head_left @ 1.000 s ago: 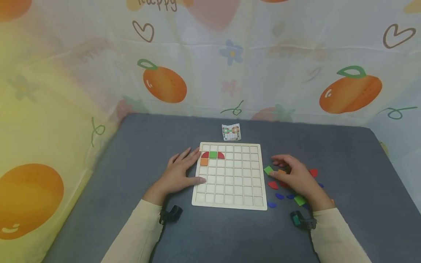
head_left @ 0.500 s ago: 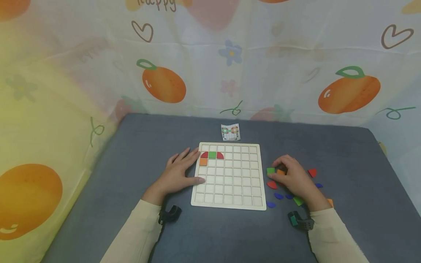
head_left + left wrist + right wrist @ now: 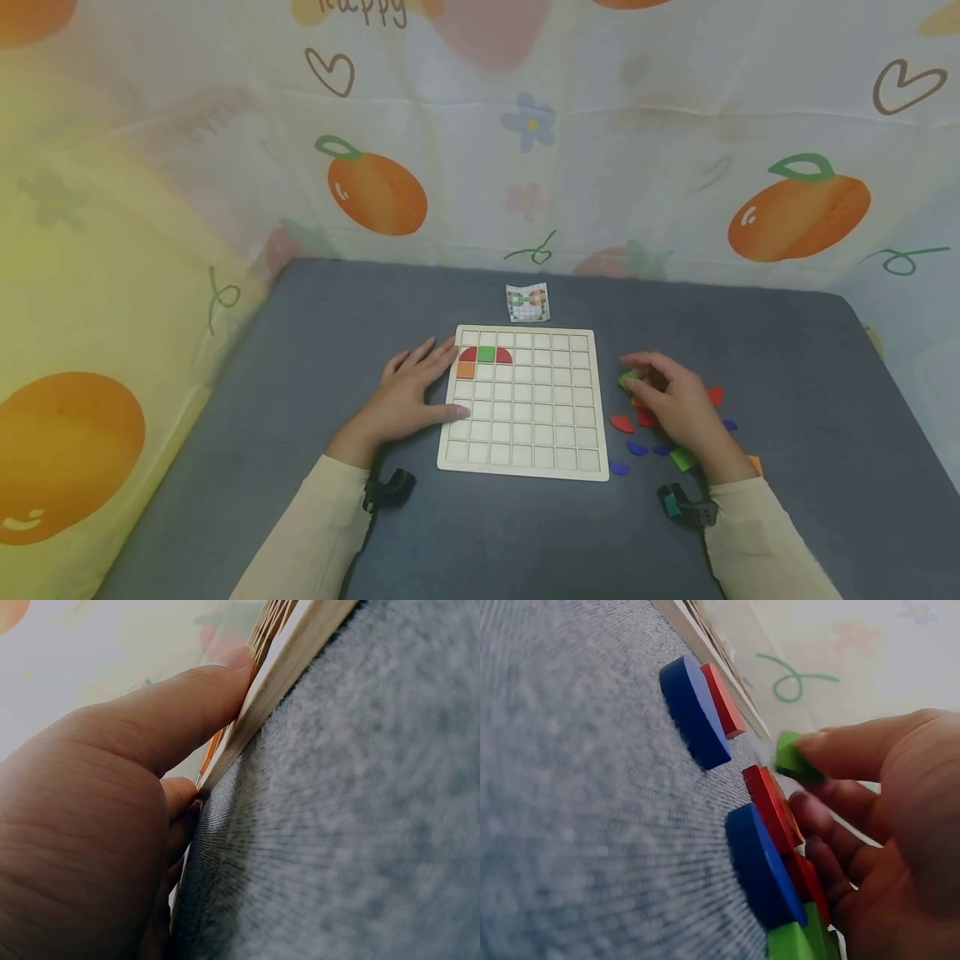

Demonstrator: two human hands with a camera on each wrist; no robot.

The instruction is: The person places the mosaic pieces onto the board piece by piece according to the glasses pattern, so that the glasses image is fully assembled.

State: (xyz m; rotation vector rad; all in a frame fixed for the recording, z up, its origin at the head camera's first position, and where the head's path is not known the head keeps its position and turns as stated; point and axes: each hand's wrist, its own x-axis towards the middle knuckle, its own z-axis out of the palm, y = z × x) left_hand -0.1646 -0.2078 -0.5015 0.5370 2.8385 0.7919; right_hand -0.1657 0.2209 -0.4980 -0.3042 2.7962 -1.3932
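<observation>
My right hand point(image 3: 675, 400) pinches a green square tile point(image 3: 796, 757) between thumb and fingers, just above the loose pieces right of the board. My left hand point(image 3: 405, 396) lies at the left edge of the pale wooden grid board point(image 3: 525, 476), fingers fairly straight, with the thumb point(image 3: 202, 690) resting on its rim. In the board's second row sit a red quarter-round point(image 3: 468, 355), a green square point(image 3: 486, 354) and another red quarter-round point(image 3: 504, 356). Under the leftmost one lies an orange square point(image 3: 465, 370).
Loose red pieces point(image 3: 622, 424), blue pieces point(image 3: 637, 448), a green tile point(image 3: 682, 459) and an orange tile point(image 3: 755, 464) are scattered about the right hand. A small printed pattern card point(image 3: 528, 302) lies behind the board. A patterned cloth hangs past the table's far edge.
The green square tile turned under my right fingertips, then came up in a pinch and moved slightly right, off its spot beside the board. My left hand has stayed put.
</observation>
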